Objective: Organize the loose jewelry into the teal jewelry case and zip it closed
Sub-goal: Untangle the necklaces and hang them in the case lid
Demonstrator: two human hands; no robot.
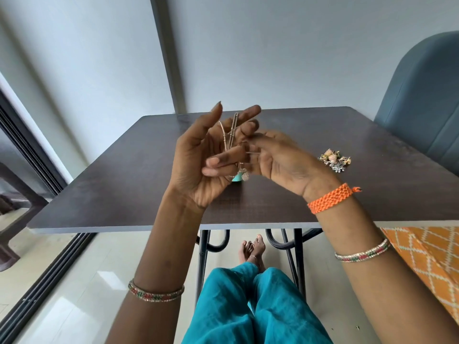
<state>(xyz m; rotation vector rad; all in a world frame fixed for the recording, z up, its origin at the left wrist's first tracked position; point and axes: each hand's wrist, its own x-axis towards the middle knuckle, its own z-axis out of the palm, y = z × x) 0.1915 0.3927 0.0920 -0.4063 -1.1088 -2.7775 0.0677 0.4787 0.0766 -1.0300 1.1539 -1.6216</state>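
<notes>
Both hands are raised above the dark table (323,189). My left hand (198,165), palm towards me, has thin gold bangles (229,135) looped around its fingers. My right hand (275,157) reaches in from the right and pinches one of the bangles near the left fingers. Only a small teal patch of the jewelry case (237,178) shows below the hands; the hands cover the rest of it. A pile of loose jewelry (334,160), earrings with pale beads and silver bits, lies on the table to the right.
A blue-grey padded chair (422,108) stands at the table's far right corner. Orange patterned fabric (427,256) lies at the right below the table edge. A sliding door frame (37,289) runs along the left. My legs and feet are under the table.
</notes>
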